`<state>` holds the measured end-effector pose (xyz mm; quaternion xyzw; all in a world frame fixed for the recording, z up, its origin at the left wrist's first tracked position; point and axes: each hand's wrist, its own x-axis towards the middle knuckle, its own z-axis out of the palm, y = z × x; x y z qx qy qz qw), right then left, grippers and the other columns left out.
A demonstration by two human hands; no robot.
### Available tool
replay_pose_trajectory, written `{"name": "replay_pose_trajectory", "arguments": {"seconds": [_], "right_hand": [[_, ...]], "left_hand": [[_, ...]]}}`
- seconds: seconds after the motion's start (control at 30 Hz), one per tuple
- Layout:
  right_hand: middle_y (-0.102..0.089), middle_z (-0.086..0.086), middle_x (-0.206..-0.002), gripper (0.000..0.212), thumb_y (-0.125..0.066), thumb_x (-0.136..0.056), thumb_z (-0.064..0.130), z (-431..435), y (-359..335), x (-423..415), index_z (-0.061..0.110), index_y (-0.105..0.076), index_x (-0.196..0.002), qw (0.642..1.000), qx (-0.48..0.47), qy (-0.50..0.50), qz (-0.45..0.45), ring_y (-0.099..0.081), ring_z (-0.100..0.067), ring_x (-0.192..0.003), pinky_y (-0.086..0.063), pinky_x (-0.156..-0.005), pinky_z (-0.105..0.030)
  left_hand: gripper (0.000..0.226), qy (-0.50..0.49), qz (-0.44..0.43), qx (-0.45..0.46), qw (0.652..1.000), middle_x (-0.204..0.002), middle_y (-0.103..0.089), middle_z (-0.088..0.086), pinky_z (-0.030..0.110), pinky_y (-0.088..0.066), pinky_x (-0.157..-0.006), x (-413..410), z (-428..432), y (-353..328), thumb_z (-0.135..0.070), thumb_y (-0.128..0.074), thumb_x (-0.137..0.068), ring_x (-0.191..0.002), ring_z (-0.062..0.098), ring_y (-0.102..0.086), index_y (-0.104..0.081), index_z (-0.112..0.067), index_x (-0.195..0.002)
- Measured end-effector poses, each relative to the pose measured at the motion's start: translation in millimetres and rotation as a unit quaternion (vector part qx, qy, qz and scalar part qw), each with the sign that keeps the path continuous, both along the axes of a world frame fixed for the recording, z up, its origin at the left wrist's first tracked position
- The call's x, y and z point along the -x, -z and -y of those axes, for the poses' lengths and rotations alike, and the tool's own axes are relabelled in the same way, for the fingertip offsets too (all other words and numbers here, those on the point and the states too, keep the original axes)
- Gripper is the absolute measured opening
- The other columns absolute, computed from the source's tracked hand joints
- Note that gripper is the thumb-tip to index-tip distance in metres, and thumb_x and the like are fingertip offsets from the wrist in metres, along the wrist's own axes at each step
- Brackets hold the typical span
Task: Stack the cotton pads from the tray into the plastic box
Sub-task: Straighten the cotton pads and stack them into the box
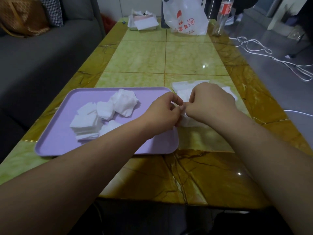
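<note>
With our left hand (162, 111) and right hand (211, 102) pinched together on a few cotton pads (185, 120) beside the clear plastic box (184, 87), we risk them fanning apart and dropping short, while most pads (101, 116) lie on the purple tray (55, 141).

Both hands (182, 107) pinch cotton pad (183, 118) beside purple tray (55, 133).

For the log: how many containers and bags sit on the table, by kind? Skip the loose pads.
Purple tray: 1
Clear plastic box, largely hidden behind the hands: 1
White tray at the far end: 1
White plastic bag: 1
Plastic bottle: 1
Total: 5
</note>
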<state>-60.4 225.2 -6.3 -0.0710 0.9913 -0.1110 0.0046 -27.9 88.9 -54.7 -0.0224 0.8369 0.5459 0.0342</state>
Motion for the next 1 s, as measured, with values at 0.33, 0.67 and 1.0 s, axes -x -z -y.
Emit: {"name": "replay_pose_trajectory", "arguments": {"seconds": [0.33,0.67,1.0], "right_hand": [[-0.057,-0.003,-0.135,0.04,-0.059,-0.096,0.039,71.7,34.2,-38.0,0.021,-0.06,-0.131,0.97,0.124,-0.209,0.007,-0.055,-0.024,-0.125,-0.048,-0.102,-0.043],[-0.005,-0.007,-0.172,0.082,-0.063,-0.096,0.037,81.1,72.7,-21.6,0.019,-0.018,-0.162,0.964,0.161,-0.21,0.022,-0.007,-0.021,-0.158,-0.017,-0.124,-0.037],[-0.059,-0.003,-0.142,0.05,-0.062,-0.095,0.025,74.1,72.1,-4.8,0.017,-0.054,-0.144,0.963,0.18,-0.199,0.031,-0.055,-0.02,-0.13,-0.043,-0.109,-0.032]], "left_hand": [[0.046,-0.14,-0.044,0.439,0.886,-0.147,-0.048,-0.001,0.052,-0.036,-0.107,-41.8,108.9,-18.0,-0.047,-0.061,-0.09,-0.138,0.03,-0.039,-0.056,-0.033,-0.133],[0.062,-0.031,0.041,0.425,0.904,-0.163,-0.031,-0.012,0.062,-0.023,-0.114,-30.2,137.1,13.0,-0.059,-0.049,-0.096,-0.149,0.024,-0.027,-0.032,-0.041,-0.153],[0.035,-0.019,-0.068,0.351,0.934,-0.12,-0.065,-0.016,0.052,-0.031,-0.108,-18.8,120.8,14.6,-0.06,-0.059,-0.087,-0.119,0.012,-0.056,-0.066,-0.039,-0.114]]}}
